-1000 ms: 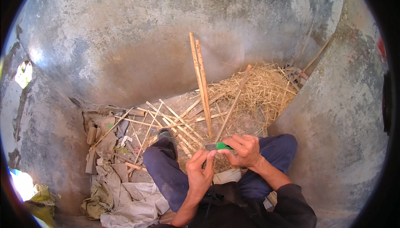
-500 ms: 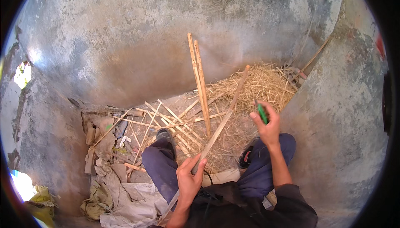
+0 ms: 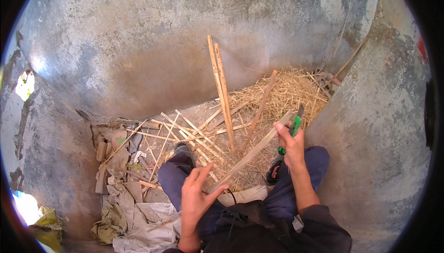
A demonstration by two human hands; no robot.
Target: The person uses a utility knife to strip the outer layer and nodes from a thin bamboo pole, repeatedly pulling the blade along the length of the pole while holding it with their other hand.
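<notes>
A pale wooden strip (image 3: 247, 157) slants across the space between my knees, from the lower left up to my right hand. My left hand (image 3: 196, 195) is open at its lower end, thumb and fingers spread, with the strip's end in the gap between them. My right hand (image 3: 293, 149) is closed around a green utility knife (image 3: 296, 126), its dark blade pointing up. The thumb of that hand lies against the strip's upper end, and whether it pinches the wood is hard to tell.
Two tall sticks (image 3: 222, 86) stand upright ahead, near a brownish leaning stick (image 3: 263, 103). Straw (image 3: 296, 93) is heaped against the wall (image 3: 185, 36). Several cut sticks (image 3: 199, 135) litter the floor. Crumpled sacking (image 3: 148, 234) lies at lower left.
The wooden strip has shifted up and to the right, its upper end now at my right hand. My left hand's fingers have spread from their grip. The knife has turned more upright.
</notes>
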